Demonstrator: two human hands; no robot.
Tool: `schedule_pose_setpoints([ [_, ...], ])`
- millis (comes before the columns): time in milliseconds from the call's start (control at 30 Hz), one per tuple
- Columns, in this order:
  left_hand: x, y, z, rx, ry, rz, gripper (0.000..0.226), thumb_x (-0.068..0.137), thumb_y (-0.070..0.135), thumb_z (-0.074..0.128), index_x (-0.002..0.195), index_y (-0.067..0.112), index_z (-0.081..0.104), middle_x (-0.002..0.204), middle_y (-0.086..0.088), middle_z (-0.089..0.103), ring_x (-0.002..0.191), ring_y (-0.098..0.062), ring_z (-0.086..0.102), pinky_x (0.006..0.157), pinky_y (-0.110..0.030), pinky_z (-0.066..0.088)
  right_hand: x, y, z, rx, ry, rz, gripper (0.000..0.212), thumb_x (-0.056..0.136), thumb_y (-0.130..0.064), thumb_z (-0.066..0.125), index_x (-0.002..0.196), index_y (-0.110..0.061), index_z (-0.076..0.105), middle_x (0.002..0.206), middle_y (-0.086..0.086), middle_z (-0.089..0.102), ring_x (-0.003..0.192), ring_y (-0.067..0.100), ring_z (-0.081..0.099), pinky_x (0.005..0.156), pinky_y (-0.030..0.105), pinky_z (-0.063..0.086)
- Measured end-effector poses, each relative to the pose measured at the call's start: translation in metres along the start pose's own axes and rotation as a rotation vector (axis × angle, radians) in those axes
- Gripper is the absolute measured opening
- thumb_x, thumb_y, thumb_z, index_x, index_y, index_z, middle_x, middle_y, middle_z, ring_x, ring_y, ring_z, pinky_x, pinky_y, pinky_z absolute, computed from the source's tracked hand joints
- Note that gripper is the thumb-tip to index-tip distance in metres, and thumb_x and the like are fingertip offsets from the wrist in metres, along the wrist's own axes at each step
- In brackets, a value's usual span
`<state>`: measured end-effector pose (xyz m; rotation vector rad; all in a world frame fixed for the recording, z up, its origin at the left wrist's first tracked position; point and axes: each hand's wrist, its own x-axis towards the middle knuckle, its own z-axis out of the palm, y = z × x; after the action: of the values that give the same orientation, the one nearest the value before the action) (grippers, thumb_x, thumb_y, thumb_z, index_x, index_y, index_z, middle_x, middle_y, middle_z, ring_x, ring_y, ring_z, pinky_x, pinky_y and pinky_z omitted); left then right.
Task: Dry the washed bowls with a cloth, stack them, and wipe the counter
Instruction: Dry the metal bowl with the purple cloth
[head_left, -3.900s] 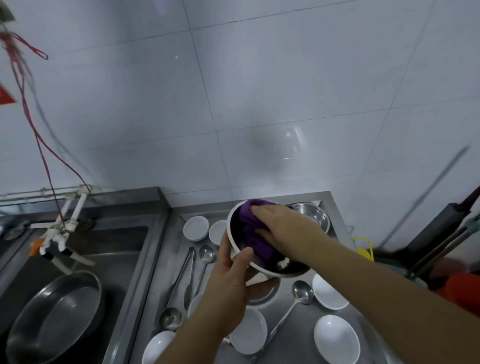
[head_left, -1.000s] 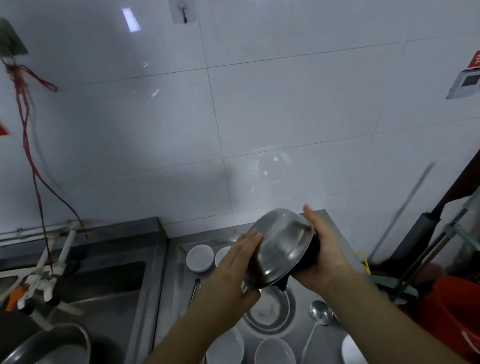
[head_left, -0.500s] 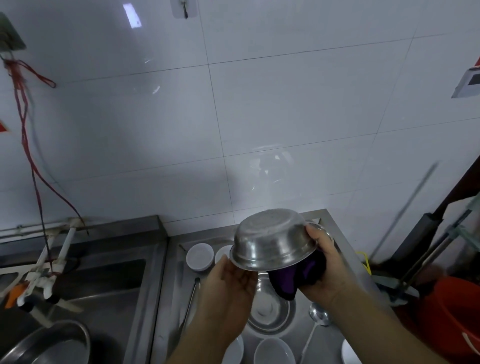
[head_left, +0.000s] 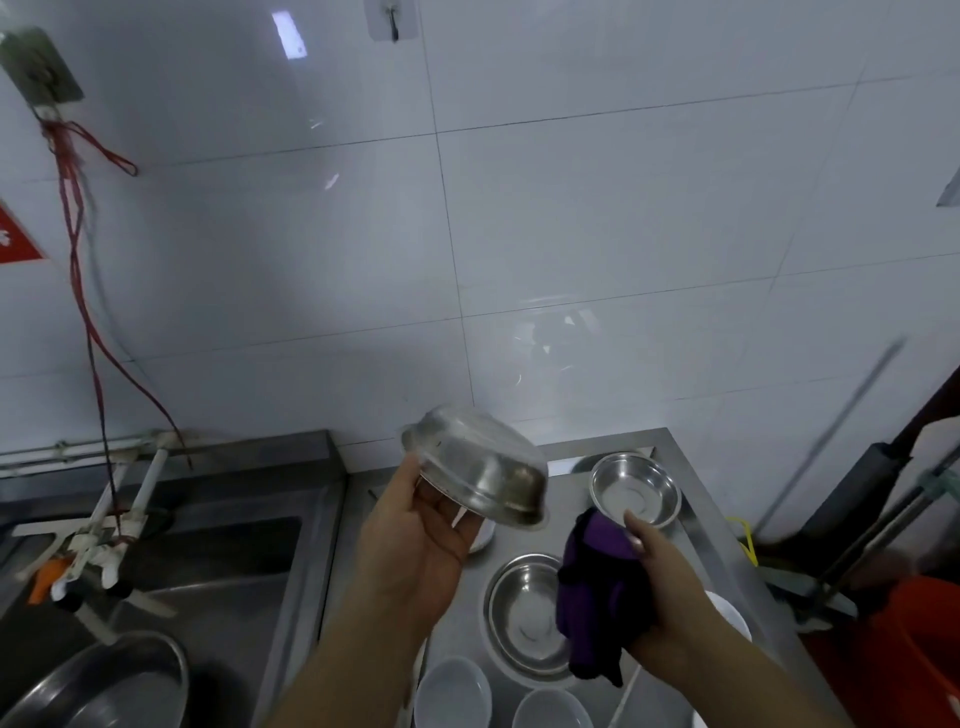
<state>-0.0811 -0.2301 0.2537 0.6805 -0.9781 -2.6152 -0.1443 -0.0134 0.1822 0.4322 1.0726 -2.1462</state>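
Steel bowl (head_left: 480, 478) held inverted in left hand (head_left: 415, 561); purple cloth (head_left: 597, 608) clutched in right hand (head_left: 660, 587). Best turned upright, nested gently into tabletop (head_left: 691, 525) bowl (head_left: 530, 618).

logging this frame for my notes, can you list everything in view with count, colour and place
held steel bowl: 1, silver, upside down and tilted in the left hand
steel bowls on counter: 2, silver, one at the back right, one in the middle
cloth: 1, purple, in the right hand
white bowls: at least 3, white, front of the counter, partly cut off
counter: 1, steel, right of the sink
sink: 1, steel, left
large basin: 1, silver, in the sink
tap: 1, white, over the sink
bucket: 1, orange-red, far right
left hand: grips the held bowl's rim
right hand: fingers grip the cloth
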Motion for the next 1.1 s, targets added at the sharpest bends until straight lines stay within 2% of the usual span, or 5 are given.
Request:
schedule_pose_setpoints([
  [267, -0.009, -0.009, 0.003, 0.372, 0.003, 0.022, 0.039, 0.11, 0.039, 0.049, 0.124, 0.01, 0.072, 0.115, -0.023, 0.077, 0.106, -0.041, 0.075, 0.086, -0.056, 0.064, -0.02, -0.037, 0.031, -0.269, -0.13, -0.511, 0.048, 0.08, -0.037, 0.075, 0.125, -0.021, 0.073, 0.116, 0.018, 0.075, 0.1, 0.036, 0.075, 0.061, 0.031, 0.06],
  [400, -0.024, -0.019, 0.021, 0.413, -0.08, 0.009, 0.051, 0.097, 0.046, 0.055, 0.117, 0.001, 0.071, 0.112, -0.027, 0.074, 0.098, -0.043, 0.073, 0.078, -0.048, 0.064, -0.034, -0.023, 0.05, -0.934, -0.235, -1.037, 0.049, 0.085, -0.044, 0.073, 0.133, -0.05, 0.062, 0.132, -0.017, 0.066, 0.121, 0.01, 0.064, 0.098, 0.02, 0.053],
  [533, -0.033, -0.022, 0.022, 0.373, -0.156, -0.049, 0.038, 0.098, 0.042, 0.054, 0.106, 0.019, 0.083, 0.115, -0.02, 0.078, 0.103, -0.03, 0.078, 0.081, -0.037, 0.064, -0.034, -0.014, 0.05, -1.495, -0.315, -1.361, 0.056, 0.093, -0.048, 0.072, 0.145, -0.037, 0.057, 0.152, -0.027, 0.051, 0.149, 0.014, 0.043, 0.124, 0.041, 0.031],
  [900, -0.032, -0.009, 0.009, 0.425, -0.214, -0.043, 0.038, 0.098, 0.042, 0.052, 0.115, 0.023, 0.081, 0.122, -0.017, 0.076, 0.113, -0.03, 0.075, 0.084, -0.035, 0.063, -0.037, -0.02, 0.07, -1.435, -0.299, -1.341, 0.052, 0.097, -0.041, 0.067, 0.146, -0.026, 0.059, 0.15, -0.019, 0.058, 0.153, 0.009, 0.038, 0.121, 0.044, 0.04],
  [1100, -0.036, -0.006, 0.005, 0.449, -0.261, -0.068, 0.043, 0.1, 0.043, 0.047, 0.12, 0.019, 0.078, 0.125, -0.022, 0.074, 0.115, -0.037, 0.073, 0.086, -0.043, 0.064, -0.027, -0.044, 0.095, -1.2, -0.156, -1.027, 0.025, 0.092, -0.059, 0.057, 0.116, -0.056, 0.059, 0.106, -0.023, 0.071, 0.098, 0.001, 0.068, 0.085, 0.034, 0.062],
])
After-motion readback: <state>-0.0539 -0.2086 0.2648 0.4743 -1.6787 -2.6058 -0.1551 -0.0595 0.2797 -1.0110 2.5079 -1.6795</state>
